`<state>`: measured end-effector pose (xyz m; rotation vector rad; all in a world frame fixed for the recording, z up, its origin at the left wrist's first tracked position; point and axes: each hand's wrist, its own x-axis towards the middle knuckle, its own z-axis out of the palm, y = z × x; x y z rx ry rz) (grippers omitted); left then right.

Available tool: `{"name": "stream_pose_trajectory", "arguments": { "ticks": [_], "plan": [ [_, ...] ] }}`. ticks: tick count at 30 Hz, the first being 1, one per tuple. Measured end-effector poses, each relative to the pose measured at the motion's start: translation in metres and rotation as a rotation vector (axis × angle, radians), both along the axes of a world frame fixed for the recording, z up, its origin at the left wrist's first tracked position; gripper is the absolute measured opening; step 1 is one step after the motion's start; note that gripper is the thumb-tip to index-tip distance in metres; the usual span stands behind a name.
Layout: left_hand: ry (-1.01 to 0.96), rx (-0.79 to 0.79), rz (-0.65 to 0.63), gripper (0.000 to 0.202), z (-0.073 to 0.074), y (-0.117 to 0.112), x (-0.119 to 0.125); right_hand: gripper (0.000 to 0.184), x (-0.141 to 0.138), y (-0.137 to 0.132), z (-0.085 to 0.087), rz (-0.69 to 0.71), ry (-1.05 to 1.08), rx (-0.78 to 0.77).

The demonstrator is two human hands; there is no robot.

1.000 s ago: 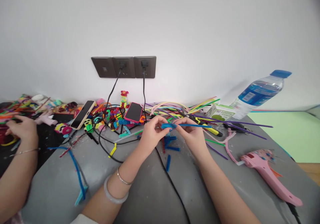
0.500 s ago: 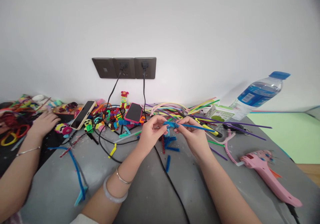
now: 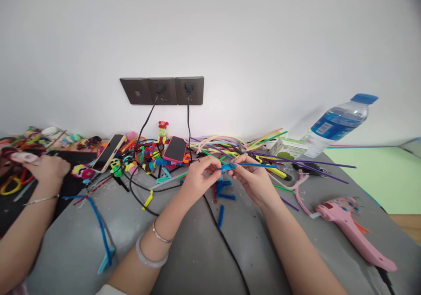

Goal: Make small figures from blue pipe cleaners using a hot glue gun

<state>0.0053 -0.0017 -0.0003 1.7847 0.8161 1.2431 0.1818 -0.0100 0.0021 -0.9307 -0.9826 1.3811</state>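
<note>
Between both hands is a blue pipe cleaner (image 3: 256,165), bunched at the fingertips with a straight length running out to the right. My left hand (image 3: 202,176) pinches its bunched end. Thumb and fingers of my right hand (image 3: 251,176) close on the same pipe cleaner a little to the right. Short blue pipe cleaner pieces (image 3: 226,196) lie on the grey table (image 3: 194,251) below the hands, one (image 3: 221,215) apart from the others. A longer blue stem with a light-blue end (image 3: 104,233) rests at the left.
A pink glue gun (image 3: 355,233) lies right, a tilted water bottle (image 3: 340,122) behind it. Loose pipe cleaners (image 3: 226,141), phones (image 3: 175,149) and small figures (image 3: 162,133) line the wall. A black cable (image 3: 226,242) crosses the table. Another person's hand (image 3: 52,170) works at left.
My hands stay together, with the bunched part of the pipe cleaner slightly turned and its free end a little left. The other person's hand has shifted left and now holds something pink.
</note>
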Motion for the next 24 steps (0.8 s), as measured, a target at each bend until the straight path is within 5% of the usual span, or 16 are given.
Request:
{"name": "stream_pose_trajectory", "arguments": {
  "ticks": [24],
  "plan": [
    [-0.084,-0.13,0.146,0.001,-0.0015,0.0033,0.0008,0.031,0.0006,0.0045,-0.0063,-0.169,0.015,0.104]
  ]
}}
